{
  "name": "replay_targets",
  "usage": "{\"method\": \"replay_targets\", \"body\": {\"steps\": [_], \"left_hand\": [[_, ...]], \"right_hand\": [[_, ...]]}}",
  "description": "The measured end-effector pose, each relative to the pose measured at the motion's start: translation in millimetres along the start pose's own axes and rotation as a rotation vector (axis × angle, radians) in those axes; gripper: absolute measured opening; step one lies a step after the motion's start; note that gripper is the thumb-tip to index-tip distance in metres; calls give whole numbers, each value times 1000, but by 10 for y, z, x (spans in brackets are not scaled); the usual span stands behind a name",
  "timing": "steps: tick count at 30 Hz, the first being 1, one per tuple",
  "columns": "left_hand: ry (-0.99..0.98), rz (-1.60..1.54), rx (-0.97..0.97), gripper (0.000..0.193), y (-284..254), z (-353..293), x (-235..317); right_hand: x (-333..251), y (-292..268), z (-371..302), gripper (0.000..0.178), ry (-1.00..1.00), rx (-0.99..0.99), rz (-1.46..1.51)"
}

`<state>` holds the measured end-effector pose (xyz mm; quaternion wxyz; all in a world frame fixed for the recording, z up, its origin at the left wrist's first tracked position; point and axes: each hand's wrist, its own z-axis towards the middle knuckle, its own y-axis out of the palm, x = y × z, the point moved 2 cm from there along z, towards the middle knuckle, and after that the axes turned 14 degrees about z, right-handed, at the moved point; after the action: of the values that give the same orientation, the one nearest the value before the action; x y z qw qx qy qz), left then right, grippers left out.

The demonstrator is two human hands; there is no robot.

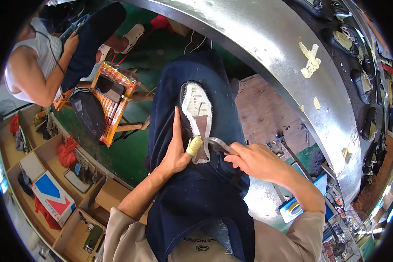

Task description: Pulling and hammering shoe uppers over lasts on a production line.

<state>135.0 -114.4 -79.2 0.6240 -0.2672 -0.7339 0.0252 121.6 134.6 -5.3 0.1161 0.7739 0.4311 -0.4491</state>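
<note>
A shoe (199, 102) lies sole side up on my dark blue apron (205, 187), over my lap. Its underside shows a white rim, a pale insole with short dark lines and a brown patch toward the heel. My left hand (177, 153) grips the shoe's left side near the heel, its thumb wrapped in yellow tape and pressed on the rim. Close by the heel's right edge, my right hand (253, 161) closes round a hand tool (219, 145) with a curved grey metal head. The tool's handle is mostly hidden in my fingers, so its exact kind is unclear.
A curved metal bench (275, 48) sweeps along the far right, with several dark shoes (364, 87) on a rack beyond. Another person (35, 65) sits at far left near a bamboo stool (113, 105) bearing a phone. Divided wooden trays (52, 148) stand at left.
</note>
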Motion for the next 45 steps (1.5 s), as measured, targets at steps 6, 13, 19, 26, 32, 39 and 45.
{"method": "replay_targets", "body": {"steps": [6, 13, 19, 26, 32, 39, 45], "left_hand": [[-48, -1, -149, 138, 16, 37, 13], [-194, -395, 176, 65, -54, 311, -218], [-329, -870, 41, 47, -143, 486, -59], [-138, 10, 201, 55, -57, 496, 0], [-165, 49, 24, 95, -127, 491, 277], [-340, -282, 105, 71, -83, 466, 40], [-609, -893, 144, 80, 169, 422, -88]], "right_hand": [[-198, 151, 291, 28, -470, 470, -136], [-143, -234, 422, 36, 161, 34, 630], [-298, -116, 493, 35, 17, 157, 111], [-72, 340, 349, 26, 57, 300, 651], [-365, -230, 520, 27, -381, 480, -65], [-1, -41, 608, 27, -159, 507, 189], [201, -110, 377, 29, 6, 628, 543]]}}
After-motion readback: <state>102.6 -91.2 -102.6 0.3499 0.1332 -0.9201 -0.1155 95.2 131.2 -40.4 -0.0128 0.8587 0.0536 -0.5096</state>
